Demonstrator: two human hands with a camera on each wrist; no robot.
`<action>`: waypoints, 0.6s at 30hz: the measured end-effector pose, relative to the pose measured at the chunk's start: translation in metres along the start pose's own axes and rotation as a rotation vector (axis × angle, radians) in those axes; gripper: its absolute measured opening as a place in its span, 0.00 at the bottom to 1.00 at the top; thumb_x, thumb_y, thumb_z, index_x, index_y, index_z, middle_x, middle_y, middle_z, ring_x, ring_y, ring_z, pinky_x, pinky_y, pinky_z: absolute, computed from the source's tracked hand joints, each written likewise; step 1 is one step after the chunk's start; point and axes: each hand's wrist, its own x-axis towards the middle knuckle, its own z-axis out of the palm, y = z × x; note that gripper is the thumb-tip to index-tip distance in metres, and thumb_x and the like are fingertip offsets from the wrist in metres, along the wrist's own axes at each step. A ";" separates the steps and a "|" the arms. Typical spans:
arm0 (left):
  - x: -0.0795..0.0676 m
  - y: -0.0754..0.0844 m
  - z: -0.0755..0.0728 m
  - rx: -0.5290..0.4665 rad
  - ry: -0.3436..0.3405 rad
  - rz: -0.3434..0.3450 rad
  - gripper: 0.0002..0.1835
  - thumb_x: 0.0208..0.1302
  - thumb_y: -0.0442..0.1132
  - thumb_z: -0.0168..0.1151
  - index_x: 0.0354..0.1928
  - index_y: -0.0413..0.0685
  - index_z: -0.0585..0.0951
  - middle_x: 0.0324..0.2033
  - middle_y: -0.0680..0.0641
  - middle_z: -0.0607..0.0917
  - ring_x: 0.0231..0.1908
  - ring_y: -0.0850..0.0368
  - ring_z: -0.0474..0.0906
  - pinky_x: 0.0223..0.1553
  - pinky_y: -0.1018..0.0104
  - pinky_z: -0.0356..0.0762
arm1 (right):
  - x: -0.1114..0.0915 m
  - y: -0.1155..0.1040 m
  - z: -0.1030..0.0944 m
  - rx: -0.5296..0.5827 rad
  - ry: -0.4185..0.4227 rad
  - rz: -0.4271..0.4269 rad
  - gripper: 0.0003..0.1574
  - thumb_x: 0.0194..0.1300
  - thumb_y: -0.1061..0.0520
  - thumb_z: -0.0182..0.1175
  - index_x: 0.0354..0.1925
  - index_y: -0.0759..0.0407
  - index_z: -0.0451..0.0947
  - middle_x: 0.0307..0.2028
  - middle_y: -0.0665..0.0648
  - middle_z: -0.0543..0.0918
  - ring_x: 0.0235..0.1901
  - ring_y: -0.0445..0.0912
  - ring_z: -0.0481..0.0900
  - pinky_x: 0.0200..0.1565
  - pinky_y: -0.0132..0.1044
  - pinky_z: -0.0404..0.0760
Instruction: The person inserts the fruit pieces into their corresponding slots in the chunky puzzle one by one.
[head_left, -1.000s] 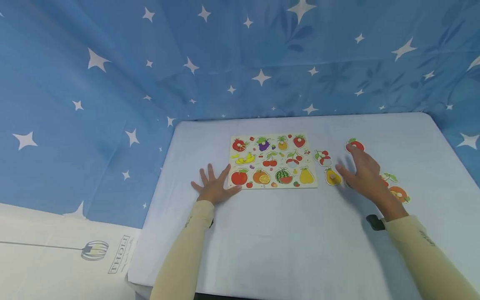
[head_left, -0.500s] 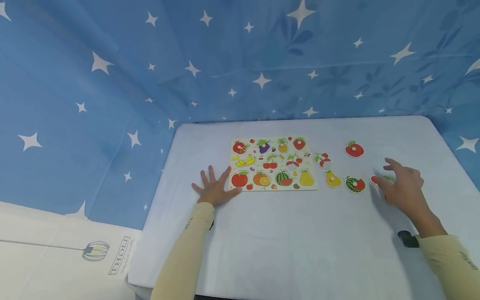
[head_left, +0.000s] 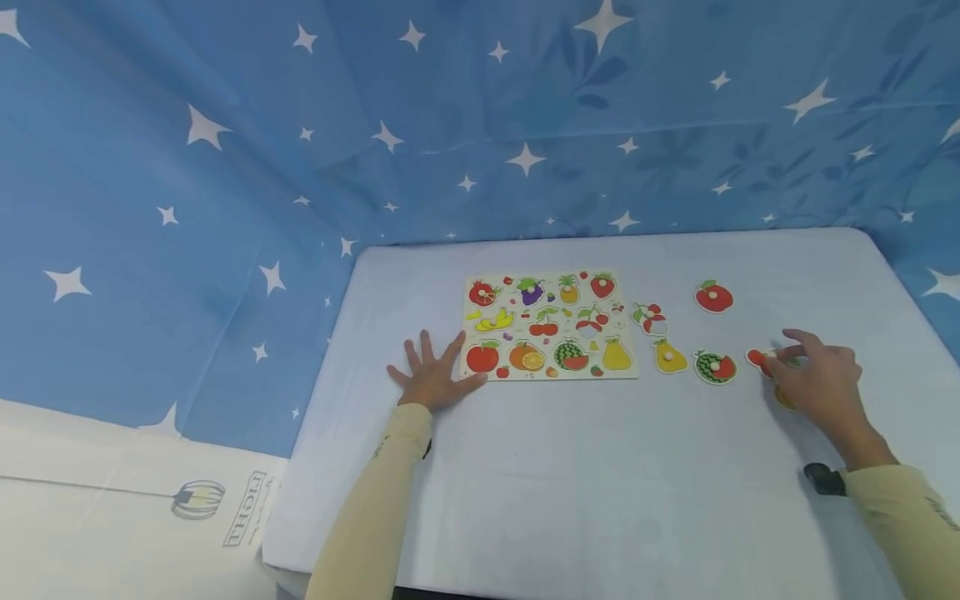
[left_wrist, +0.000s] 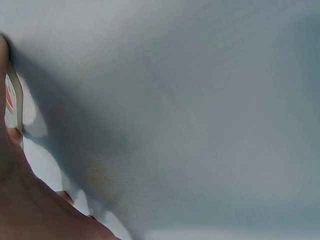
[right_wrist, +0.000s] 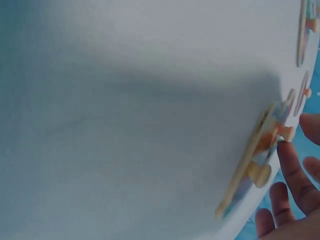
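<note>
My left hand point(head_left: 431, 379) lies with fingers spread on the table, thumb and index finger at the left edge of the fruit puzzle board point(head_left: 555, 371). The board's edge point(left_wrist: 19, 100) shows beside that hand in the left wrist view. Thumb and index finger of my right hand point(head_left: 821, 383) pinch the knob point(right_wrist: 286, 133) of the cherry puzzle piece point(head_left: 754, 357), which the hand partly hides. Just below it, an orange piece point(head_left: 785, 398) is mostly covered by the hand. Its knob point(right_wrist: 260, 174) stands out in the right wrist view.
Between board and right hand lie a watermelon piece point(head_left: 708, 367), a pear piece point(head_left: 664, 362) and a red-and-green fruit piece point(head_left: 643, 315). An apple piece point(head_left: 717, 302) lies farther back. Beyond the white table point(head_left: 570, 500) hangs a blue starry curtain point(head_left: 465, 108).
My right hand has moved right from the apple piece to the cherry piece, and its thumb and index finger have closed on the knob. The left hand stays in place.
</note>
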 end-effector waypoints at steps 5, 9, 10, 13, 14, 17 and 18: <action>-0.001 0.002 0.001 -0.009 -0.002 -0.007 0.53 0.65 0.72 0.65 0.87 0.75 0.51 0.85 0.37 0.34 0.81 0.28 0.26 0.70 0.16 0.29 | 0.002 0.001 0.006 -0.028 0.054 -0.028 0.39 0.76 0.55 0.60 0.72 0.78 0.61 0.56 0.82 0.74 0.66 0.81 0.54 0.59 0.78 0.57; 0.000 0.000 0.003 -0.018 0.003 -0.006 0.54 0.65 0.72 0.65 0.87 0.75 0.51 0.85 0.37 0.33 0.81 0.29 0.25 0.69 0.16 0.28 | 0.004 -0.001 0.008 -0.049 0.069 -0.036 0.37 0.76 0.58 0.60 0.72 0.78 0.61 0.53 0.82 0.76 0.65 0.80 0.55 0.60 0.78 0.55; 0.001 -0.001 0.003 -0.020 0.005 -0.005 0.54 0.64 0.72 0.65 0.87 0.75 0.51 0.85 0.37 0.33 0.81 0.28 0.25 0.69 0.16 0.28 | 0.004 -0.002 0.009 -0.055 0.067 -0.035 0.37 0.76 0.58 0.60 0.72 0.79 0.61 0.53 0.82 0.76 0.65 0.81 0.55 0.60 0.78 0.55; 0.002 -0.001 0.004 -0.025 0.009 -0.003 0.54 0.64 0.72 0.66 0.87 0.75 0.51 0.85 0.37 0.34 0.81 0.29 0.26 0.69 0.16 0.28 | 0.005 -0.004 0.009 -0.076 0.061 -0.033 0.35 0.76 0.60 0.59 0.70 0.79 0.62 0.52 0.83 0.77 0.64 0.81 0.55 0.60 0.78 0.54; 0.002 -0.001 0.004 -0.026 0.010 -0.003 0.54 0.64 0.72 0.66 0.87 0.75 0.51 0.85 0.37 0.34 0.81 0.29 0.26 0.69 0.16 0.27 | 0.006 -0.004 0.009 -0.083 0.060 -0.030 0.35 0.76 0.60 0.59 0.70 0.80 0.62 0.52 0.83 0.77 0.64 0.81 0.55 0.60 0.78 0.55; 0.001 0.000 0.003 -0.030 0.008 -0.005 0.54 0.64 0.71 0.66 0.87 0.75 0.51 0.85 0.37 0.34 0.81 0.29 0.25 0.69 0.16 0.27 | 0.007 -0.005 0.010 -0.099 0.059 -0.027 0.35 0.76 0.61 0.59 0.70 0.79 0.62 0.51 0.83 0.77 0.63 0.81 0.55 0.61 0.78 0.54; 0.000 0.000 0.002 -0.029 0.009 -0.004 0.54 0.65 0.71 0.66 0.87 0.74 0.52 0.85 0.36 0.34 0.81 0.29 0.26 0.69 0.16 0.27 | 0.007 -0.005 0.011 -0.102 0.061 -0.028 0.35 0.75 0.61 0.60 0.70 0.80 0.61 0.51 0.83 0.77 0.63 0.81 0.55 0.61 0.78 0.54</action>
